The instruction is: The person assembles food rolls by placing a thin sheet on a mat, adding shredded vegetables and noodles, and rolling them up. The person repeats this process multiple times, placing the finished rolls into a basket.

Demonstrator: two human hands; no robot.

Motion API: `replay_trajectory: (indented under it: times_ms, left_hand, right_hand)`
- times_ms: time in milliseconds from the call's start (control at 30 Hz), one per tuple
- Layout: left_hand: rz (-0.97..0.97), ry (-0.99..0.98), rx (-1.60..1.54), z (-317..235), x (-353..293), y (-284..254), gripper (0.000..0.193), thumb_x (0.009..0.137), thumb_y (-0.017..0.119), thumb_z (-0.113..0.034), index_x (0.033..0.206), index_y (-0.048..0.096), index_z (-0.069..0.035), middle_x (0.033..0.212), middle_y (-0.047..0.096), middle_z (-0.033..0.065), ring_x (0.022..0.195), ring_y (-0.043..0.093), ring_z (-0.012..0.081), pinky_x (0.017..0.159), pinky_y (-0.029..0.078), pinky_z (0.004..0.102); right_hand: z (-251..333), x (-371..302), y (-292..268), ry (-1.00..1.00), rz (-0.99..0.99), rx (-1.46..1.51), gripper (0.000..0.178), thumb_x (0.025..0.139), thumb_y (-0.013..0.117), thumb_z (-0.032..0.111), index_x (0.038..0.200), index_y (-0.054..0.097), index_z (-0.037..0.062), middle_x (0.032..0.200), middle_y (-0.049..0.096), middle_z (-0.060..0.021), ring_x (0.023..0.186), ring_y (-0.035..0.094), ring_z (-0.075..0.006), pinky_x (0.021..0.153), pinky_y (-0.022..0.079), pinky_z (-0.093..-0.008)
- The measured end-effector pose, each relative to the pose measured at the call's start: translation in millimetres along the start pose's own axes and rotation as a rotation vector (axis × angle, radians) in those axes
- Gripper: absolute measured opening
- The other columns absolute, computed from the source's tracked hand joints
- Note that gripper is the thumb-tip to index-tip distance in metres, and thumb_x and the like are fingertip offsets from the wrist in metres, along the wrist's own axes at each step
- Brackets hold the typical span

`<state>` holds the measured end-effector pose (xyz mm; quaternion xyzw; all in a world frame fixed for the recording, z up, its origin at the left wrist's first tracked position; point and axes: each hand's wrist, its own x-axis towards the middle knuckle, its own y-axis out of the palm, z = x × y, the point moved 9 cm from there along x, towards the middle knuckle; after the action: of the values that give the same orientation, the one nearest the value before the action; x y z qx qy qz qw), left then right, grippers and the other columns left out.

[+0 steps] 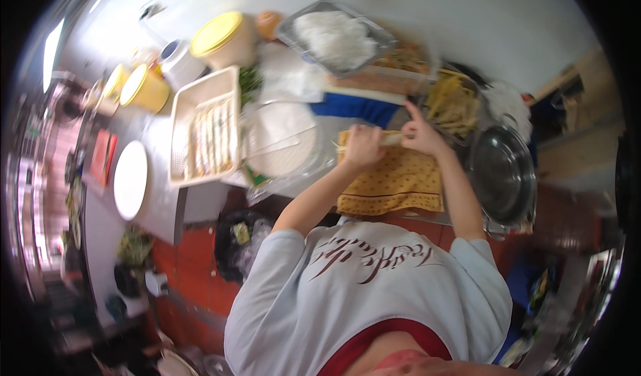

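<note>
Over the yellow cloth [394, 181], I see the left hand [364, 146] curled round a pale roll [392, 138]; the right hand [425, 138] pinches its three-o'clock end, one finger out.

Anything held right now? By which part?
Yes: a pale roll, over the yellow cloth. Left hand grips its left end, right hand its right end. Exact finger contact is too blurred to tell.

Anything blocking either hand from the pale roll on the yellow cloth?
Nothing visible. The left hand and right hand are already on the pale roll, above the yellow cloth.
</note>
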<state>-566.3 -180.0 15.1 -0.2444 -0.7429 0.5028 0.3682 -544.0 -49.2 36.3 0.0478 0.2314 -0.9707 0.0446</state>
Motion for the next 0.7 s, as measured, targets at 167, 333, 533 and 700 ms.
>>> replay_trajectory:
  times_ms: [167,333,533,700]
  left_hand:
    - [0.478,-0.126,-0.312,4.1,-35.3,-34.0,0.038,0.084,0.062,-0.036,0.106,0.051,-0.007,0.088,0.063,0.0171,0.085,0.062,0.0312,0.074,0.045,0.043]
    - [-0.214,-0.426,-0.374,143.8,-93.0,-152.8,0.022,0.089,0.06,-0.024,0.095,0.055,-0.004,0.084,0.06,0.0171,0.076,0.06,0.0333,0.066,0.047,0.0425]
    - [-0.274,-0.848,-0.008,325.4,-163.9,-174.6,0.035,0.092,0.051,-0.031,0.095,0.061,0.003,0.094,0.057,0.0275,0.084,0.057,0.0456,0.078,0.047,0.0487]
    - [-0.068,-0.981,-0.117,384.4,-181.7,-106.2,0.038,0.089,0.051,-0.041,0.11,0.066,-0.012,0.109,0.055,0.0214,0.101,0.053,0.0398,0.092,0.042,0.0446]
  right_hand:
    - [-11.5,-14.0,-7.5,0.324,0.096,0.204,0.074,0.092,0.059,0.032,0.149,0.017,0.0116,0.112,0.062,-0.0137,0.094,0.061,-0.0147,0.078,0.05,-0.0327]
    - [-41.2,-43.2,-28.7,0.225,-0.227,0.517,0.058,0.097,0.051,0.028,0.146,0.025,0.0092,0.103,0.062,-0.0083,0.088,0.059,-0.0137,0.076,0.048,-0.0306]
    - [-70.3,-59.8,-14.6,0.28,-0.199,0.482,0.039,0.097,0.05,0.025,0.13,0.047,0.0036,0.094,0.06,-0.0043,0.082,0.056,-0.0106,0.072,0.047,-0.0267]
    - [-87.7,-62.0,-8.5,0.33,-0.225,0.487,0.034,0.097,0.051,0.024,0.125,0.052,0.004,0.092,0.061,-0.0046,0.081,0.057,-0.0103,0.071,0.047,-0.0266]
